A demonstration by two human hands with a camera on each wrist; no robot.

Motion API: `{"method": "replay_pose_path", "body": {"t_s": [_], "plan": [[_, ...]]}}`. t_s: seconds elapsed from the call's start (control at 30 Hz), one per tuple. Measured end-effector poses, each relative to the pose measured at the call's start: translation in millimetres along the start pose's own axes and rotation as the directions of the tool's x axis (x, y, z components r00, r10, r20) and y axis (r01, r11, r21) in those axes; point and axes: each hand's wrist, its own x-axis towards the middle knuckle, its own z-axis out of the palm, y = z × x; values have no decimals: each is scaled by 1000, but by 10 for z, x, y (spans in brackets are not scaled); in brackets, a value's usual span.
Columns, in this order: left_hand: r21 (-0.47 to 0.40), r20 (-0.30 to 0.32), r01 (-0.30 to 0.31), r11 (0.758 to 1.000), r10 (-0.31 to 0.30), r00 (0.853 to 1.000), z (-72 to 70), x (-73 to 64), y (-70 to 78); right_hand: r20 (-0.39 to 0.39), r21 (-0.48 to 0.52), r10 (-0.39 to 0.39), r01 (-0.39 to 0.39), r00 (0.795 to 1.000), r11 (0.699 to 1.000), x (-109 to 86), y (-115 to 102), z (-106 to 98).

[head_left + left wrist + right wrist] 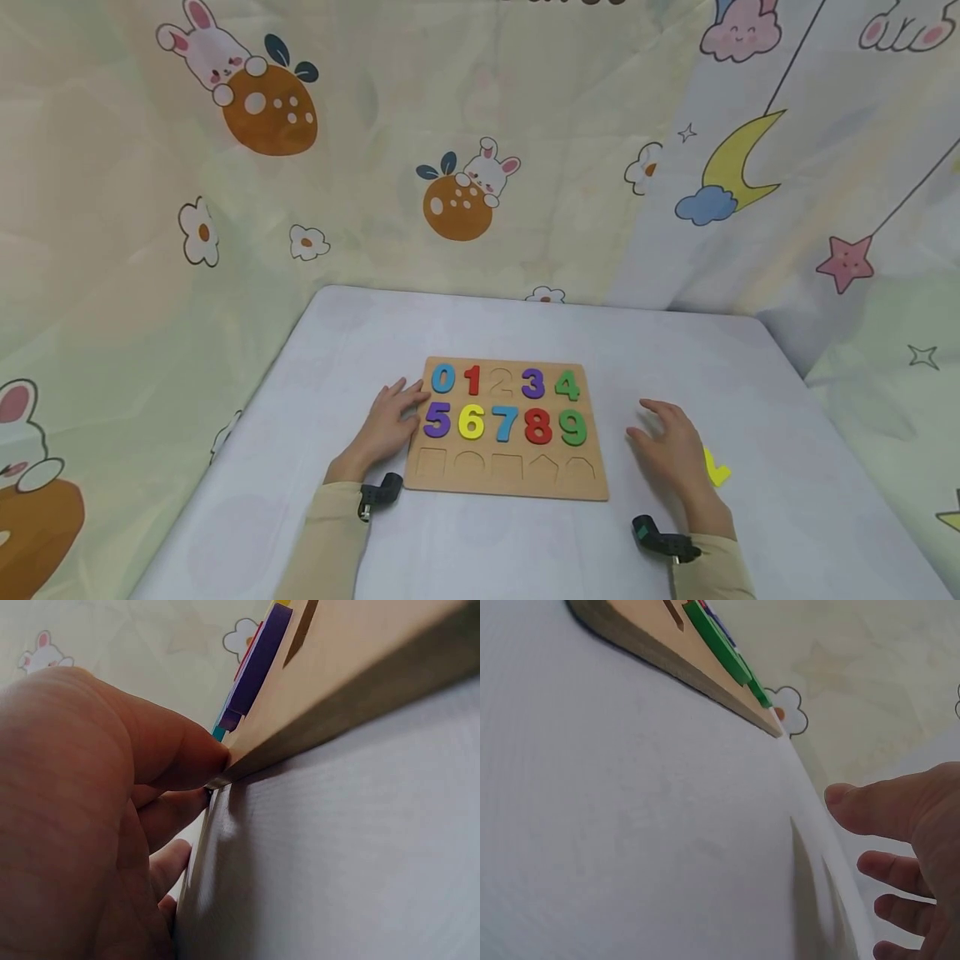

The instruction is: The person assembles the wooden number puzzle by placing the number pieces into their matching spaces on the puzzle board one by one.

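A wooden number board (507, 483) lies on the table with coloured numbers in its upper two rows. The 2 slot (501, 382) holds no piece, and the bottom row shows only outlined shapes. My left hand (384, 427) touches the board's left edge beside the blue 0 (443, 378) and purple 5 (437, 419); up close, the thumb (187, 754) rests against the wood. To the right of the board, my right hand (671, 450) hovers with nothing in its relaxed fingers. A yellow piece (717, 472) lies on the table, partly hidden behind that hand.
The white-covered table (495, 550) reaches back to a printed cloth backdrop (360, 183). Black wrist cameras (381, 493) sit on both wrists, the left one close to the board's lower left corner.
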Motion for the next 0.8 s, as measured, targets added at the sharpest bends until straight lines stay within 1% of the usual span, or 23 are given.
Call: {"method": "replay_pose_path", "body": {"t_s": [0.1,0.3,0.4,0.5,0.63,0.8], "plan": [[-4,1,6,1000,-6,1000,4,2,0,-1,-28,31,-31,1000,999,-15,3,-38],[-14,-1,20,1000,-20,1000,21,7,-3,-31,-103,36,-39,999,994,-72,34,-101],[-23,1,26,999,-26,1000,23,2,4,-31,-130,63,-66,998,989,-91,56,-131],[-20,6,27,999,-27,1000,20,-2,12,-32,-146,144,-147,989,978,-98,88,-163],[-16,6,19,1000,-19,1000,11,-4,15,-45,-165,255,-259,966,952,-84,152,-207],[-15,4,18,1000,-18,1000,1,-1,9,-33,-165,328,-329,944,930,-65,221,-251]]}}
